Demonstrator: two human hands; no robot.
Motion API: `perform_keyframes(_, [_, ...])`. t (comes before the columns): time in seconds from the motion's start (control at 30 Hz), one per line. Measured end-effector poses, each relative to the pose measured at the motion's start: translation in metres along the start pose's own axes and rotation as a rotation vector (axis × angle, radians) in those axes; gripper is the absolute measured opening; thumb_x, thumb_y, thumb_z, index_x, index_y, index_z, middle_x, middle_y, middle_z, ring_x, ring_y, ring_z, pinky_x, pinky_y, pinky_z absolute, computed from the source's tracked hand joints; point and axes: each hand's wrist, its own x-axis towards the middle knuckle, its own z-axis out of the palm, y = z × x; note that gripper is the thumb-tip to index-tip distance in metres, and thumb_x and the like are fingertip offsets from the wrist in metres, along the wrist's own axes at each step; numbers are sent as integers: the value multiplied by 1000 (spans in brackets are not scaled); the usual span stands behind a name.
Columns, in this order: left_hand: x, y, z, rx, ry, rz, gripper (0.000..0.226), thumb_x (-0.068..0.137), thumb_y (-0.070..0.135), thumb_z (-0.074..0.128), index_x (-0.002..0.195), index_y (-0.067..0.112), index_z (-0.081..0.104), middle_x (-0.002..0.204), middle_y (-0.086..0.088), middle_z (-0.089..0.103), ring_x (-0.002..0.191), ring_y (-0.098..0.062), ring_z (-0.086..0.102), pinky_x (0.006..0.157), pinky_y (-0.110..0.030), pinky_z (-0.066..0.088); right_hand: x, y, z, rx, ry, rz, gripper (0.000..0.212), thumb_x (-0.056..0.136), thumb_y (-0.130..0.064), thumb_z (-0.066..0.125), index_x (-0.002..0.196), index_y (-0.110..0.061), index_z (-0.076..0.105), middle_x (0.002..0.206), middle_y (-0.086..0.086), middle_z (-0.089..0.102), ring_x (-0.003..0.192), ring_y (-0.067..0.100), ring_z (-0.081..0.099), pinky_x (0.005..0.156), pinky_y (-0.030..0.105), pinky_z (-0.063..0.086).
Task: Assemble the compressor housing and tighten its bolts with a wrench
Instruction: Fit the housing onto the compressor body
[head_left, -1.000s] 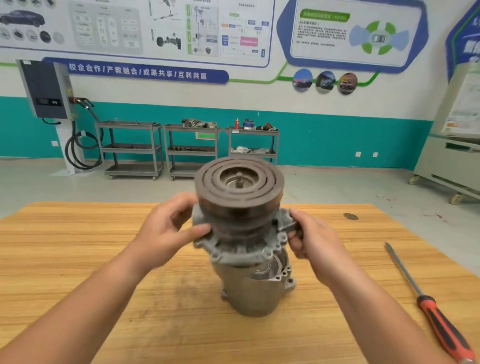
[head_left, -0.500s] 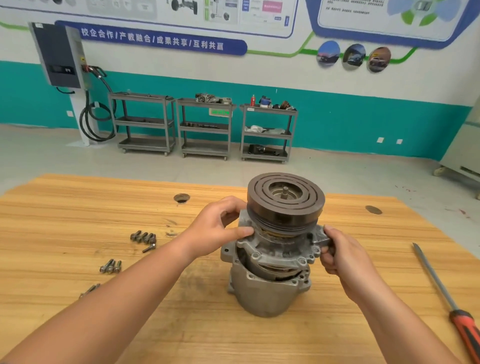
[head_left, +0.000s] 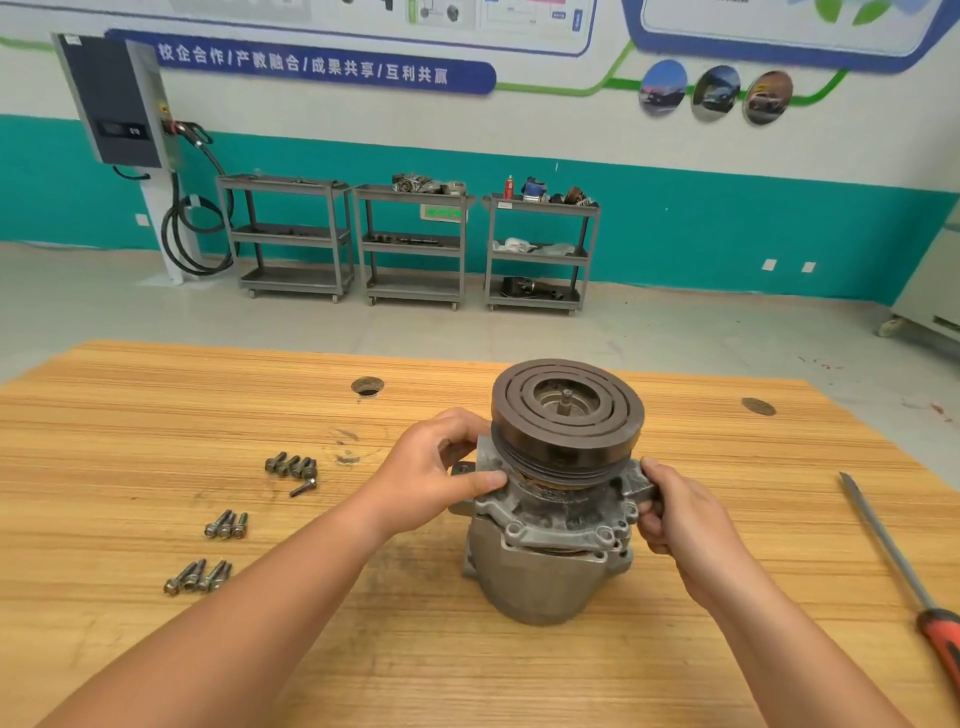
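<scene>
The grey compressor body (head_left: 535, 587) stands upright on the wooden table (head_left: 156, 415). On top of it sits the front housing cover (head_left: 561, 514) with its dark grooved pulley (head_left: 566, 410). My left hand (head_left: 431, 473) grips the cover's left flange, thumb on the rim. My right hand (head_left: 675, 514) grips the cover's right ear. Several loose bolts lie to the left in three groups: a far group of bolts (head_left: 291, 465), a middle group of bolts (head_left: 227, 525) and a near group of bolts (head_left: 197, 576).
A long screwdriver (head_left: 893, 561) with a red handle lies at the table's right edge. Two round holes (head_left: 367, 386) are in the tabletop's far part. Grey shelf carts (head_left: 413, 244) and a wall charger (head_left: 119, 98) stand across the floor.
The cover with the pulley has come down from a tilted, raised position onto the body. The view has dropped and swung left, bringing the bolts into sight.
</scene>
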Motion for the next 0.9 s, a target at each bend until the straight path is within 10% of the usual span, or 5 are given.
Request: perform_keyframes(0.9, [4, -5, 2, -61, -21, 7, 29, 70, 14, 71, 98, 15, 65, 106, -6, 60, 99, -11, 63, 90, -23, 49, -2, 11, 4, 70, 50, -18, 48, 99, -28, 39, 55, -11, 44, 39, -2, 35, 36, 8, 28, 40, 21, 24])
